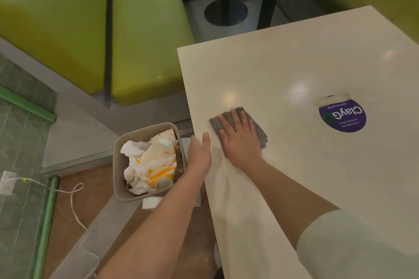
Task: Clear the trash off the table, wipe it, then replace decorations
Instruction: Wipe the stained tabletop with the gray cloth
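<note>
Two hands at the near-left corner. Bin [145, 133] on the floor holds the trash. Left hand [199, 154] cups the table [294, 56] edge, fingers straight, holding nothing. Right hand [240, 136] lies flat on the grey cloth [260, 133], fingers spread — cloth directly under them. Unwiped top, I'd judge, runs right toward the purple sticker [342, 118] — right hand does it.

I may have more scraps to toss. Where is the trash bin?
The trash bin sits on the floor off the table's left edge, beside the left hand.
</note>
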